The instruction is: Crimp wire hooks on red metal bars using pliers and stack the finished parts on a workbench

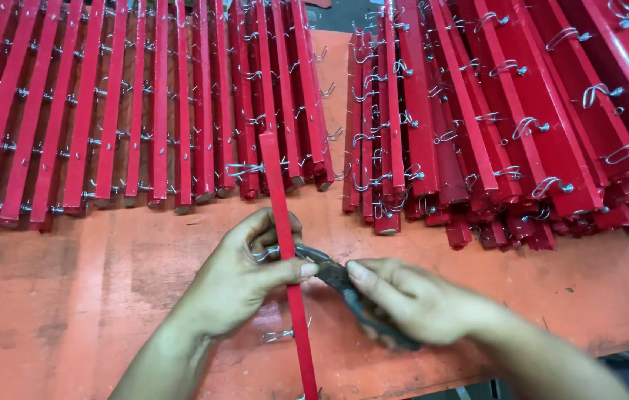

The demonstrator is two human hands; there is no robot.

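A long, thin red slat (282, 215) with small metal wire hooks runs from the table's front edge up to the stacked pile. My left hand (244, 281) wraps around its middle, thumb pressed on top. My right hand (414, 300) grips dark pliers (333, 272), whose jaws meet the slat beside a wire hook (264, 253) under my left fingers. Another hook (279, 335) sticks out of the slat lower down.
A row of red slats with wire hooks (129, 104) lies side by side at the back left. A larger heap of the same slats (507, 111) is piled at the back right. The table top (70, 296) is worn orange-red; its front edge shows at lower right.
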